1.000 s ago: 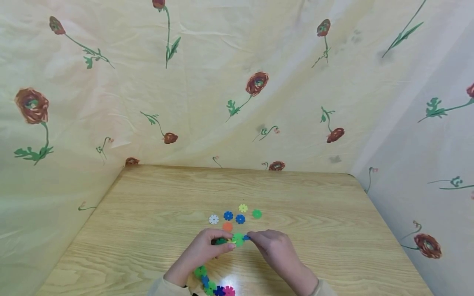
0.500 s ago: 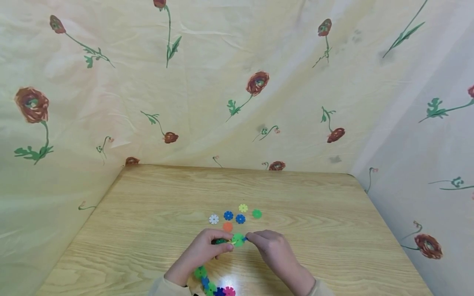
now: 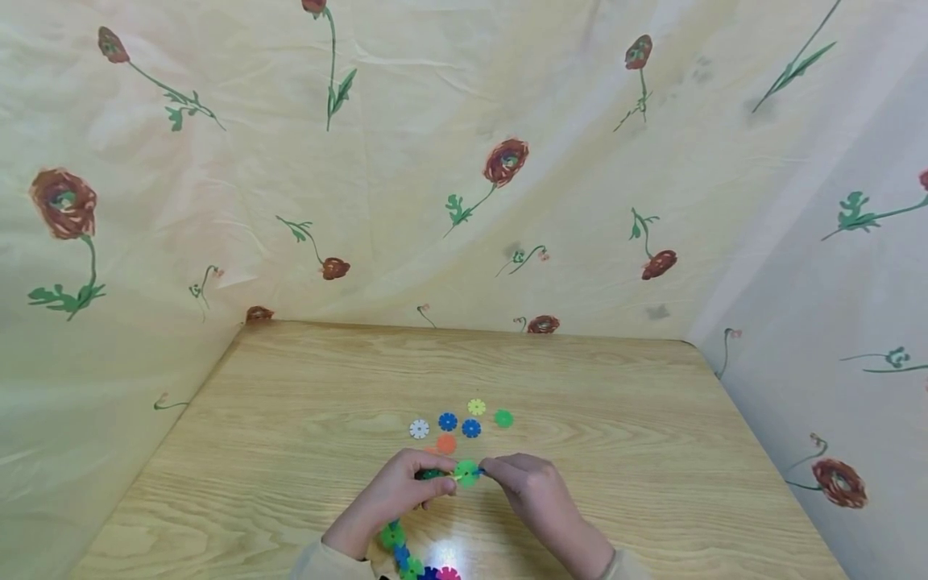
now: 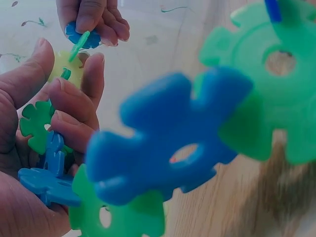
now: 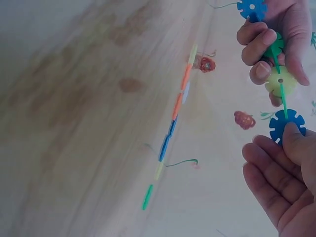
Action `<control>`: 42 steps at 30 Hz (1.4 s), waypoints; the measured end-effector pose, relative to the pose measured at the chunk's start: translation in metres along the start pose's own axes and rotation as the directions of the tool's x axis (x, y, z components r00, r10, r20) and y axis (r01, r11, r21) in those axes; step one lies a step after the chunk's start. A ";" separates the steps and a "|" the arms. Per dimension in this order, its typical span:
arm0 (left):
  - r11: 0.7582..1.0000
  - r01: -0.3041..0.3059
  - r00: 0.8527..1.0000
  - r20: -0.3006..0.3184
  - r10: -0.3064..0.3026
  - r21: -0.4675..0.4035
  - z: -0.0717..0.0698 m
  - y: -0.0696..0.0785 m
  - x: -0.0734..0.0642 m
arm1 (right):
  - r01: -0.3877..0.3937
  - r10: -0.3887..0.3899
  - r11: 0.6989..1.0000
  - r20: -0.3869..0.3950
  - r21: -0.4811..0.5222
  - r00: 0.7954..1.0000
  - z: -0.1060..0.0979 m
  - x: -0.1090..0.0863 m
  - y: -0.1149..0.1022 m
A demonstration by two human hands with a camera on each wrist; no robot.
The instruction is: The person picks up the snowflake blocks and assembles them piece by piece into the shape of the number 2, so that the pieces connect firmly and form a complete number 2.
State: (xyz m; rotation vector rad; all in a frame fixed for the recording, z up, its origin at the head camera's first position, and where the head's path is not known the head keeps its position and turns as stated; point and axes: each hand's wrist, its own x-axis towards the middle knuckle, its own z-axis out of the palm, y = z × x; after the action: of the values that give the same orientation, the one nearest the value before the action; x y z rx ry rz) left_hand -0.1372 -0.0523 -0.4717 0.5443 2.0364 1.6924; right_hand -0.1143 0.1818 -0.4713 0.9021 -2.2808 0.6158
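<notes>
My left hand (image 3: 399, 487) pinches a yellow notched disc (image 5: 275, 85), part of a chain of interlocking plastic discs. In the left wrist view a green disc (image 4: 35, 127) and a blue disc (image 4: 47, 185) of that chain lie in the palm. Past the yellow disc stands a light green disc (image 3: 467, 474), seen edge-on in both wrist views. My right hand (image 3: 532, 491) pinches a blue disc (image 5: 282, 123) between thumb and fingers, its rim meeting the light green disc's edge. Farther along, the chain (image 3: 402, 554) hangs below the left hand toward a pink disc (image 3: 449, 573).
Loose discs lie on the wooden table (image 3: 304, 419) beyond the hands: white (image 3: 419, 428), yellow (image 3: 476, 407), green (image 3: 503, 418), two blue (image 3: 448, 421) and orange (image 3: 446, 443). Flower-patterned cloth (image 3: 406, 161) rises behind the table and at both sides.
The light green disc has turned and dropped slightly between the hands. My right fingertips have shifted a little down and left with the blue disc. The left hand keeps its grip.
</notes>
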 end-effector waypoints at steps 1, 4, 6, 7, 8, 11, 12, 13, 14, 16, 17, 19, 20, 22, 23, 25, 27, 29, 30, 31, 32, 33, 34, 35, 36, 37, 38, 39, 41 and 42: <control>1.000 0.004 1.000 0.000 -0.004 0.003 0.000 0.000 0.000 | -0.001 0.001 1.000 0.002 -0.002 1.000 0.000 0.000 0.000; 1.000 0.013 1.000 -0.001 -0.013 0.029 -0.001 0.000 0.001 | -0.004 0.004 1.000 0.009 0.009 1.000 0.000 0.000 0.001; 0.998 0.016 1.000 0.000 -0.016 0.056 -0.002 0.001 0.002 | -0.007 0.007 1.000 0.017 0.012 1.000 0.001 0.001 0.002; 0.997 0.017 1.000 0.000 -0.017 0.070 -0.003 0.002 0.002 | -0.009 0.009 1.000 0.021 0.013 1.000 0.001 0.001 0.003; 0.996 0.016 1.000 0.002 -0.017 0.084 -0.003 0.002 0.003 | -0.012 0.012 1.000 0.025 0.013 1.000 0.001 0.001 0.003; 0.991 0.003 1.000 0.004 -0.003 0.135 -0.005 0.004 0.005 | -0.023 0.023 1.000 0.034 0.005 0.999 0.002 0.001 0.005; 0.988 -0.003 1.000 0.005 0.002 0.151 -0.005 0.004 0.006 | -0.029 0.029 1.000 0.037 0.003 0.999 0.002 0.001 0.005; 0.986 -0.010 1.000 0.006 0.009 0.167 -0.006 0.005 0.006 | -0.034 0.034 0.999 0.040 -0.001 0.999 0.003 0.001 0.006; 0.983 -0.018 1.000 0.007 0.017 0.185 -0.006 0.005 0.007 | -0.039 0.039 0.999 0.041 -0.003 0.998 0.003 0.001 0.006; 0.977 -0.032 1.000 0.007 0.031 0.210 -0.006 0.006 0.008 | -0.047 0.048 0.999 0.047 -0.007 0.998 0.005 0.001 0.006; 0.976 -0.036 0.999 0.008 0.035 0.215 -0.006 0.007 0.009 | -0.052 0.053 0.999 0.050 -0.007 0.997 0.005 0.001 0.006; 0.975 -0.036 0.999 0.010 0.035 0.221 -0.005 0.009 0.010 | -0.063 0.063 0.998 0.056 -0.006 0.996 0.006 0.002 0.006; 0.974 -0.035 0.999 0.010 0.033 0.222 -0.005 0.010 0.010 | -0.070 0.070 0.998 0.060 -0.004 0.996 0.007 0.003 0.006; 0.976 -0.024 1.000 0.010 0.023 0.218 -0.004 0.012 0.012 | -0.092 0.092 0.996 0.075 0.000 0.993 0.007 0.004 0.006; 0.976 -0.020 1.000 0.009 0.019 0.218 -0.004 0.013 0.012 | -0.103 0.103 0.995 0.082 -0.001 0.991 0.007 0.005 0.005; 0.976 -0.011 1.000 0.004 0.010 0.219 -0.004 0.014 0.014 | -0.124 0.124 0.992 0.096 -0.006 0.988 0.008 0.006 0.005; 0.976 -0.001 1.000 -0.002 0.001 0.218 -0.004 0.015 0.015 | -0.139 0.139 0.990 0.110 -0.004 0.984 0.008 0.007 0.004; 0.975 0.003 1.000 -0.008 -0.002 0.222 -0.003 0.015 0.016 | -0.142 0.142 0.990 0.115 -0.004 0.983 0.009 0.009 0.004; 0.975 0.006 1.000 -0.011 -0.004 0.220 -0.003 0.014 0.016 | -0.145 0.144 0.989 0.119 0.001 0.982 0.009 0.009 0.004; 0.975 0.008 1.000 -0.015 -0.005 0.221 -0.003 0.014 0.016 | -0.150 0.148 0.989 0.125 0.005 0.981 0.009 0.010 0.004; 0.975 0.009 1.000 -0.019 -0.005 0.224 -0.003 0.013 0.017 | -0.152 0.150 0.988 0.129 0.011 0.980 0.009 0.011 0.004; 0.974 0.010 1.000 -0.023 -0.004 0.227 -0.003 0.013 0.017 | -0.154 0.150 0.988 0.133 0.014 0.980 0.009 0.012 0.004; 0.974 0.012 1.000 -0.030 -0.005 0.225 -0.003 0.012 0.018 | -0.158 0.154 0.987 0.137 0.017 0.978 0.009 0.012 0.004; 0.975 0.016 0.999 -0.036 -0.008 0.221 -0.003 0.011 0.018 | -0.158 0.153 0.987 0.138 0.024 0.979 0.009 0.013 0.004; 0.975 0.019 0.999 -0.044 -0.010 0.220 -0.004 0.010 0.018 | -0.160 0.155 0.987 0.140 0.029 0.978 0.009 0.014 0.005; 0.975 0.020 0.999 -0.050 -0.009 0.222 -0.005 0.010 0.018 | -0.158 0.153 0.987 0.136 0.031 0.979 0.010 0.014 0.006; 0.974 0.019 0.998 -0.057 -0.007 0.224 -0.005 0.010 0.018 | -0.155 0.149 0.987 0.131 0.033 0.980 0.010 0.014 0.007; 0.974 0.021 0.998 -0.063 -0.007 0.224 -0.006 0.009 0.018 | -0.150 0.145 0.988 0.123 0.035 0.982 0.010 0.014 0.009; 0.974 0.021 0.997 -0.073 -0.004 0.227 -0.007 0.009 0.017 | -0.150 0.145 0.988 0.111 0.036 0.983 0.011 0.014 0.013; 0.973 0.018 0.997 -0.078 0.000 0.232 -0.008 0.009 0.017 | -0.153 0.149 0.988 0.108 0.033 0.983 0.011 0.013 0.016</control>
State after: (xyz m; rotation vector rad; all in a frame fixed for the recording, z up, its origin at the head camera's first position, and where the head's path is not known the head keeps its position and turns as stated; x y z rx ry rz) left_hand -0.1553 -0.0478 -0.4629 0.5504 2.3064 1.4998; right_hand -0.1372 0.1797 -0.4730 0.8024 -2.4559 0.6985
